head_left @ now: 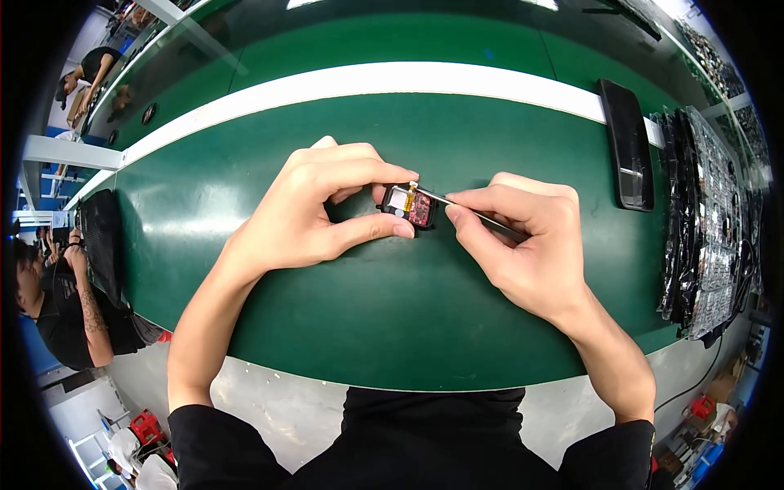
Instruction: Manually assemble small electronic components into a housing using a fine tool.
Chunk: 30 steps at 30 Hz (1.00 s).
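Observation:
Above the middle of the green table, my left hand (pixel 314 200) pinches a small opened watch case (pixel 409 207) between thumb and fingers. Inside the black case show a silver-white block, a red circuit board (pixel 421 211) and a yellow flex strip. My right hand (pixel 527 233) is closed around slim dark tweezers (pixel 490 223), held like a pen. Their bright tip reaches the top of the yellow strip, close to my left index fingertip. Whether the tip grips or only touches the strip is too small to tell.
A black slab like a phone (pixel 627 147) leans at the white bar on the right. Beside it stands a stack of clear plastic trays (pixel 710 229) with black wrapping. At the left edge is a dark bag (pixel 100 245); a person in black (pixel 69 314) sits past it.

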Available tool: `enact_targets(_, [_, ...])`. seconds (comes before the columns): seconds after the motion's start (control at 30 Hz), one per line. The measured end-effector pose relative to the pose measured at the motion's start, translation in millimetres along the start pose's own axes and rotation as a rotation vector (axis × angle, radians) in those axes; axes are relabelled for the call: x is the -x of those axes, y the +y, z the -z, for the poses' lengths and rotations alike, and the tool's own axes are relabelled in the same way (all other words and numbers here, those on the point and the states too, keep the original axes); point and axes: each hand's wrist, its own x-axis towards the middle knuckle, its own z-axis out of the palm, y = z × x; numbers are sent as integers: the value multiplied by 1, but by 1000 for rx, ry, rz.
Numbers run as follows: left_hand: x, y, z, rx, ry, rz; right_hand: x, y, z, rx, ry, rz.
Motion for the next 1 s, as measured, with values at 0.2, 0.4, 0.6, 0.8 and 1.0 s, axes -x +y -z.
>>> enact_targets(0.2, [1,-2,-1,18,2,-10,-1,-2,0,-13,-10,-7])
enact_targets(0.4, [0,2,0,10,2,3,0,-1,-1,13,-8,11])
enact_targets(0.6, [-1,2,0,36,13,35,3,5,-5,74,55,113])
enact_targets(0.8, [-1,2,-1,21,15,24,4,8,-8,165,88,232])
enact_targets(1.0, [-1,1,-1,13,14,18,5,11,-9,186,103,259])
